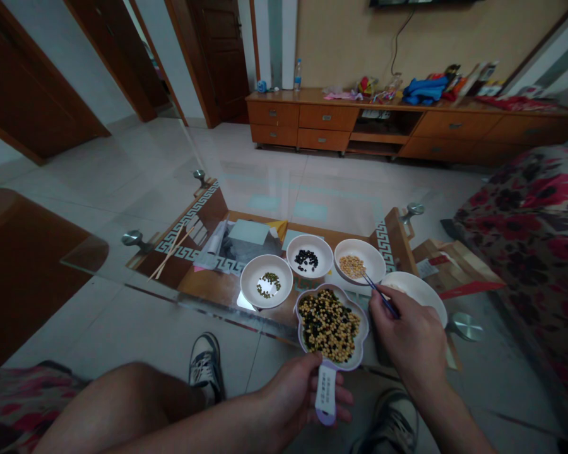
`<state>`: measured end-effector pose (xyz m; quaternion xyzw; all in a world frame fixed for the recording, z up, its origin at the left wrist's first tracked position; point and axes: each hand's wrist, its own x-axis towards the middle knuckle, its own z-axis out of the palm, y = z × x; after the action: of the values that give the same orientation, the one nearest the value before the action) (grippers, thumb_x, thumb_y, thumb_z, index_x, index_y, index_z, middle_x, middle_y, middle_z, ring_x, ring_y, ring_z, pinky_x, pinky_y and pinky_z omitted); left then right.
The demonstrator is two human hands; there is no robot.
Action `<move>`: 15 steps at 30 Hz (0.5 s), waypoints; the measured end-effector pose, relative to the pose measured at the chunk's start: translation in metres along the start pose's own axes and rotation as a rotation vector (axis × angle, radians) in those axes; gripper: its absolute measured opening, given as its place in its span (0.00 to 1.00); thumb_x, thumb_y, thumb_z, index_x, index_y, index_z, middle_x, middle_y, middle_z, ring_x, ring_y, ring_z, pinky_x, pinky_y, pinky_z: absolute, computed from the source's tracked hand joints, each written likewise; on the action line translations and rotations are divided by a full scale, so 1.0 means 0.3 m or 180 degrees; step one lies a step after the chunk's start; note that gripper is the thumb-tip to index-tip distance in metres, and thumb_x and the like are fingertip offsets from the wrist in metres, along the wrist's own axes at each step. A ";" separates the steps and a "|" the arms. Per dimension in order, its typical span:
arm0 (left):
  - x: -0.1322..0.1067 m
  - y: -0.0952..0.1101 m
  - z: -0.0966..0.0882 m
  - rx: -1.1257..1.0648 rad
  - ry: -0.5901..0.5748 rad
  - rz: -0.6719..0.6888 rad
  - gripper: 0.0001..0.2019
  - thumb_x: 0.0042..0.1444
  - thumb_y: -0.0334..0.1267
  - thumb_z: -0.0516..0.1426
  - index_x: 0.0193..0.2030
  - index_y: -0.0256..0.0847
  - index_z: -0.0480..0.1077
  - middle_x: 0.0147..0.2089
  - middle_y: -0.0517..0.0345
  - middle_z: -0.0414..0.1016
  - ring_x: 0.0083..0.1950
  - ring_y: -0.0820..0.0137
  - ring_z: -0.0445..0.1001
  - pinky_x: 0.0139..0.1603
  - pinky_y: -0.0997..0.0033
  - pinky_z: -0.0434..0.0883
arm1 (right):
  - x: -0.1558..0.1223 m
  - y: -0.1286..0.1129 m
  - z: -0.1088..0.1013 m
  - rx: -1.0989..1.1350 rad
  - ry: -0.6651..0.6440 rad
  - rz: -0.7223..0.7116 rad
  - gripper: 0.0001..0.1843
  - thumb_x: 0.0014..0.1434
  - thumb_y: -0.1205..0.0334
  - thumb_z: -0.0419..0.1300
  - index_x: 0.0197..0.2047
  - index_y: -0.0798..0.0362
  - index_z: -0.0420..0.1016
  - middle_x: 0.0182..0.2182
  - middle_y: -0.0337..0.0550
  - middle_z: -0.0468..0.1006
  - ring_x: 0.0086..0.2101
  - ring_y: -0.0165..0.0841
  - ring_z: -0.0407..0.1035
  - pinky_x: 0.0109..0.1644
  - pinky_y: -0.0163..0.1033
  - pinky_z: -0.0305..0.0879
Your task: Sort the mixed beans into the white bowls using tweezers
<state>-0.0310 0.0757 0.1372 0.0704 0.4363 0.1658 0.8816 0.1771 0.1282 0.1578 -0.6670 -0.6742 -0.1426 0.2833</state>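
My left hand (pixel 303 394) grips a flower-shaped dish (pixel 362 343) by its lilac handle, thumb near the rim and fingers beneath. Mixed yellow, dark and green beans (pixel 329 325) fill the dish. My right hand (pixel 409 334) holds dark tweezers (pixel 382 296), whose tips reach into a white bowl (pixel 378 252) with yellow beans (pixel 353 266). Left of it stands a white bowl (pixel 329 244) of black beans (pixel 307 260), then a white bowl (pixel 246 293) of small green beans (pixel 269 282). Another white bowl (pixel 430 296) is partly hidden behind my right hand.
Everything stands on a glass table (pixel 284 189) with metal supports (pixel 414 211). Chopsticks (pixel 170 255) lie at its left; papers (pixel 246 236) show under the glass. A paper bag (pixel 454 265) is on the right. Beyond stands a wooden cabinet (pixel 324 118) with clutter on top.
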 end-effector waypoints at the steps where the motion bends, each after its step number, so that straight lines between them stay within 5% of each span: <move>1: 0.000 0.000 0.000 -0.0005 0.0004 -0.0008 0.28 0.70 0.46 0.38 0.44 0.27 0.73 0.38 0.42 0.78 0.31 0.66 0.78 0.35 0.69 0.66 | -0.001 0.002 0.001 -0.0004 -0.0011 0.0021 0.17 0.66 0.55 0.56 0.43 0.56 0.82 0.35 0.50 0.85 0.31 0.39 0.77 0.38 0.42 0.60; 9: -0.009 0.007 0.006 0.0010 0.0025 -0.0027 0.28 0.71 0.46 0.38 0.44 0.27 0.73 0.39 0.42 0.78 0.31 0.67 0.78 0.36 0.70 0.67 | -0.017 -0.002 0.012 0.0197 -0.0003 -0.0082 0.15 0.66 0.55 0.57 0.43 0.55 0.81 0.34 0.48 0.84 0.31 0.39 0.77 0.39 0.42 0.61; 15: -0.005 0.005 0.008 0.0033 0.0074 -0.0047 0.28 0.70 0.45 0.38 0.44 0.28 0.73 0.38 0.43 0.78 0.31 0.67 0.78 0.36 0.70 0.67 | -0.026 -0.031 0.021 0.0902 -0.0384 -0.0760 0.11 0.67 0.61 0.56 0.43 0.56 0.79 0.32 0.44 0.82 0.30 0.34 0.74 0.39 0.40 0.63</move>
<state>-0.0303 0.0767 0.1401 0.0698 0.4478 0.1579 0.8773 0.1665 0.1248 0.1500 -0.5430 -0.7776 -0.0386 0.3146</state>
